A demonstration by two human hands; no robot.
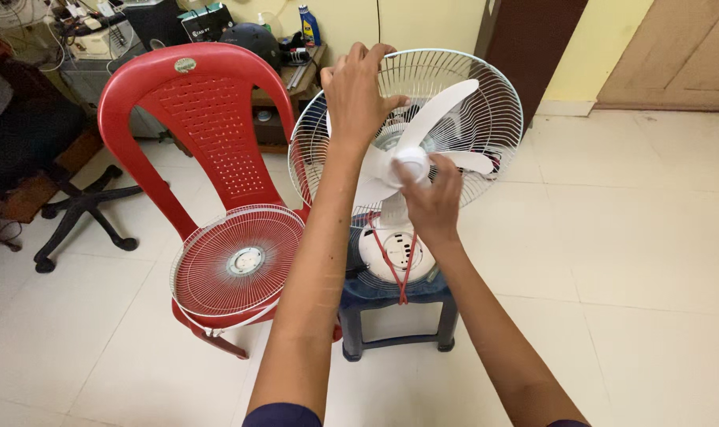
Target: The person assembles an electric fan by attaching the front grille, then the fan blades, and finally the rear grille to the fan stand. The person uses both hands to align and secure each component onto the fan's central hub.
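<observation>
A white table fan with its front grille off stands on a dark blue plastic stool (375,294). My left hand (358,88) grips the top rim of the fan's rear wire guard (494,119). My right hand (429,190) is closed on the white hub cap at the middle of the white fan blade (446,107). The fan's round base (391,251) sits on the stool with a red cord across it. The removed front grille (237,261) lies flat on the seat of a red plastic chair (205,111) to the left.
An office chair with a black star base (79,209) stands at far left. A cluttered low shelf (292,75) with a blue bottle and dark boxes is behind the red chair. A brown door (533,39) is at the back. White tile floor (628,261) spreads to the right.
</observation>
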